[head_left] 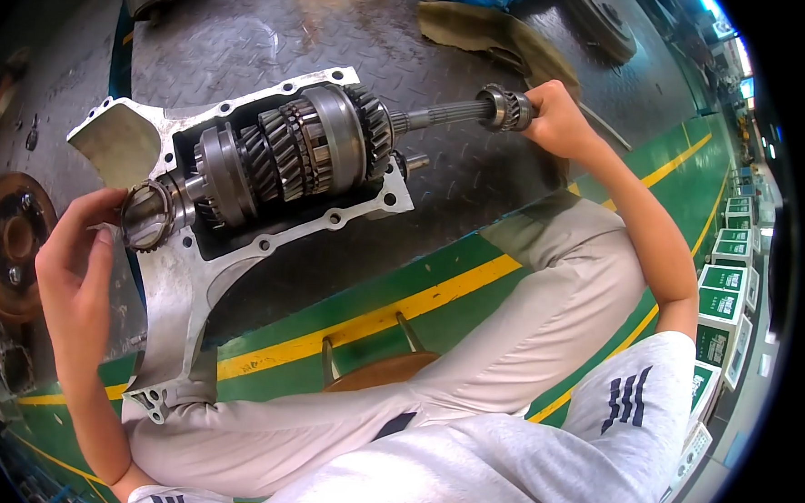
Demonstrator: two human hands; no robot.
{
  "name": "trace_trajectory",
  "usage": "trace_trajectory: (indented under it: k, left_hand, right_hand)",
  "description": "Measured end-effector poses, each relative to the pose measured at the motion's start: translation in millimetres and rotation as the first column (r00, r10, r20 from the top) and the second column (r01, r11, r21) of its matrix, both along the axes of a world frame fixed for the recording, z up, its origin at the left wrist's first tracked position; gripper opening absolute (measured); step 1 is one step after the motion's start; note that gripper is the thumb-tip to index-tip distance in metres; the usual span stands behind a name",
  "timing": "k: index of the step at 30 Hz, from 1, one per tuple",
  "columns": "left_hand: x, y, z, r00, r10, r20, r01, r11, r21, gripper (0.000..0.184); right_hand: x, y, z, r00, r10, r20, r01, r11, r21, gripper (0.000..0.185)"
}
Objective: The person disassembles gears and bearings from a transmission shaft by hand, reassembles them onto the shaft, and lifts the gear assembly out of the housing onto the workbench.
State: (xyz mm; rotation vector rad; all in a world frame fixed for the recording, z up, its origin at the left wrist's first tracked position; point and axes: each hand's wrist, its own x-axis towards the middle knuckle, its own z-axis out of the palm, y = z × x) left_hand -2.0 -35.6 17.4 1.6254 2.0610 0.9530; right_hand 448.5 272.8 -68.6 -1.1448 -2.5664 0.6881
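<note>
An open gearbox housing (318,220) of pale metal lies on the workbench with a gear shaft assembly (290,145) in its cavity. Several gears and hubs sit along it, and a splined shaft (446,114) sticks out to the right. My right hand (562,123) is closed round the far end of this shaft, by a small gear (504,108). At the left end is a thin toothed ring (147,217); my left hand (78,275) grips its left edge between fingers and thumb. The fingertips behind the ring are partly hidden.
Beneath the housing is a dark tread-plate bench (341,30). A rusty disc (16,242) lies at the left, with an olive cloth (487,33) and a round metal part (601,23) at the back right. A stool (378,373) stands below the bench edge.
</note>
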Motion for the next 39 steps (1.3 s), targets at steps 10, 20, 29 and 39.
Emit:
trace_trajectory:
  k: [10, 20, 29, 39]
  left_hand:
    - [-18, 1, -6, 0.978, 0.026, 0.209, -0.004, 0.994, -0.106, 0.029]
    - [-29, 6, -16, 0.987, -0.005, 0.16, 0.022, 0.995, -0.102, 0.018]
    - [-15, 11, -7, 0.984, 0.04, 0.174, -0.029, 0.997, -0.067, 0.015]
    - [-7, 13, 4, 1.0, -0.011, 0.012, 0.011, 0.999, -0.048, 0.016]
  right_hand:
    - [-13, -1, -4, 0.99, 0.121, -0.067, -0.101, 0.965, 0.241, 0.014]
    - [-11, -5, 8, 0.986, 0.055, 0.156, -0.039, 0.994, -0.107, 0.02]
    - [-12, -8, 4, 0.984, 0.083, 0.159, -0.107, 0.983, 0.147, 0.015]
    - [-3, 23, -1, 0.961, 0.116, 0.253, 0.003, 0.904, -0.428, 0.031]
